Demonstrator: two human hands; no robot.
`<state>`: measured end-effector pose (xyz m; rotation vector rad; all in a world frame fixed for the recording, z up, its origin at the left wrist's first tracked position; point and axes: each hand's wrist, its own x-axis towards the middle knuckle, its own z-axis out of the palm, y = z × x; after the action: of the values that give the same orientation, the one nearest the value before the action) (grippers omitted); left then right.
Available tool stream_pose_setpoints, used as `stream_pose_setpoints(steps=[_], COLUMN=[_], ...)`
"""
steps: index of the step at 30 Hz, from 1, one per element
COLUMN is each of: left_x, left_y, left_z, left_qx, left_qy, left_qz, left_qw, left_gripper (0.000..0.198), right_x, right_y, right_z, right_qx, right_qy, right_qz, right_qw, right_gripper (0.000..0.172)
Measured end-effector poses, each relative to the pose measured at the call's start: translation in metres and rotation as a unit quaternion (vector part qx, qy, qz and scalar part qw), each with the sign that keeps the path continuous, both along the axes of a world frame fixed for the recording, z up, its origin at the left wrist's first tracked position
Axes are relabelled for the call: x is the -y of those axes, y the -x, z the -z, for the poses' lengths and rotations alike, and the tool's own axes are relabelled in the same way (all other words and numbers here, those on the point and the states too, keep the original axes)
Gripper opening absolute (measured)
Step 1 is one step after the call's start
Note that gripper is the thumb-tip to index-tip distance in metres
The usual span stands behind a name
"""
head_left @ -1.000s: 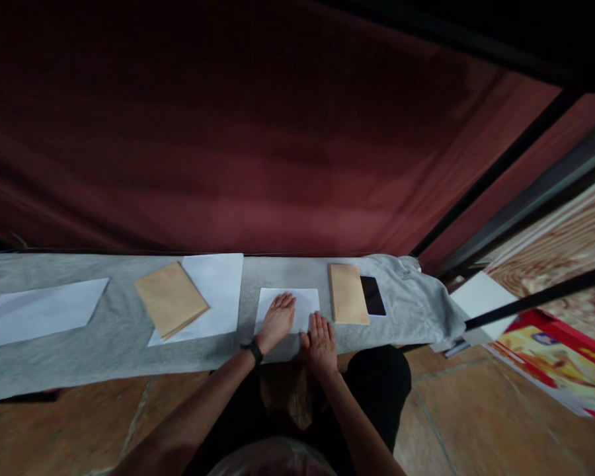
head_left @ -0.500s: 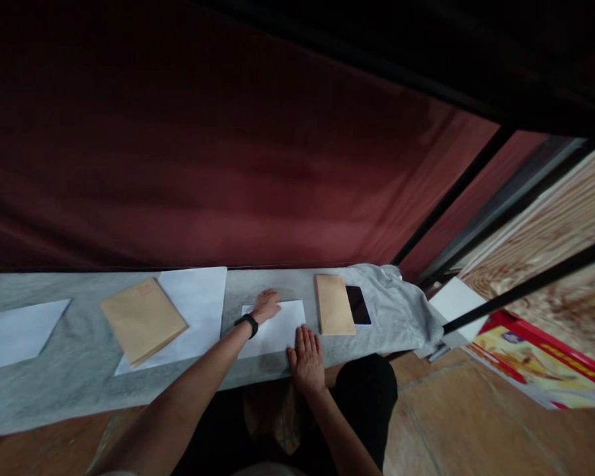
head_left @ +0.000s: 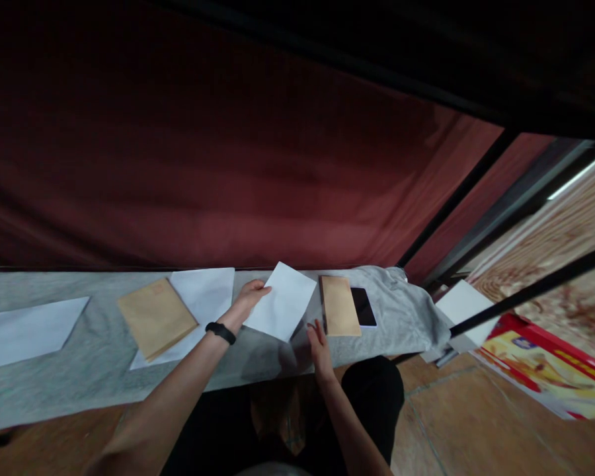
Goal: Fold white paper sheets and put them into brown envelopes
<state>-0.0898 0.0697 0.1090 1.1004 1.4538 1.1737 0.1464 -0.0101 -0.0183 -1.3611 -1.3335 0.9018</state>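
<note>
My left hand (head_left: 248, 297), with a black band on its wrist, pinches the left edge of a folded white sheet (head_left: 282, 301) and holds it lifted and tilted above the grey cloth (head_left: 79, 357). My right hand (head_left: 317, 340) rests below the sheet's lower right corner, next to a brown envelope (head_left: 340, 305); its fingers lie stretched out on the cloth. A dark phone (head_left: 364, 306) lies just right of that envelope.
A second brown envelope (head_left: 156, 317) lies on a white sheet (head_left: 203, 294) to the left. Another white sheet (head_left: 24, 324) lies at the far left. A dark red curtain hangs behind. White paper (head_left: 459, 304) and a red printed board (head_left: 540, 370) lie at the right.
The folded white sheet, pressed flat under both hands before, is now lifted off the cloth by my left hand. My right hand has slid off it toward the right.
</note>
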Motion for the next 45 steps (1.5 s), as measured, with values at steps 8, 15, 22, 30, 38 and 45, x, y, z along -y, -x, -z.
stream_pose_setpoints(steps=[8,15,22,30,38,45], left_x=[0.032,0.026,0.045,0.117,0.134,0.118], left_y=[-0.009,-0.008,0.0,0.01,0.012,0.003], left_z=[-0.007,-0.038,-0.018,0.08,0.089,0.093], left_qx=[0.114,0.123,-0.071,-0.312,-0.376,-0.366], left_qy=[0.023,-0.025,-0.123,-0.15,-0.158,-0.137], left_qz=[-0.039,-0.018,0.016,0.149,0.183,0.084], left_qw=[0.992,0.992,0.99,0.926,0.895,0.917], left_gripper=[0.047,0.046,0.027,0.027,0.04,0.024], right_x=[-0.018,-0.039,-0.034,0.022,0.031,0.019], right_y=[0.019,0.011,-0.01,-0.031,-0.043,-0.029], right_z=[-0.055,-0.112,-0.109,-0.024,-0.016,-0.013], right_qx=[-0.188,-0.175,0.016,0.218,0.264,0.277], right_qy=[0.084,-0.014,-0.144,-0.126,-0.13,-0.109], right_qz=[-0.063,-0.08,-0.047,-0.133,-0.163,-0.077], right_qw=[0.976,0.981,0.988,0.959,0.942,0.952], right_gripper=[0.047,0.03,0.026,0.037,0.034,0.023])
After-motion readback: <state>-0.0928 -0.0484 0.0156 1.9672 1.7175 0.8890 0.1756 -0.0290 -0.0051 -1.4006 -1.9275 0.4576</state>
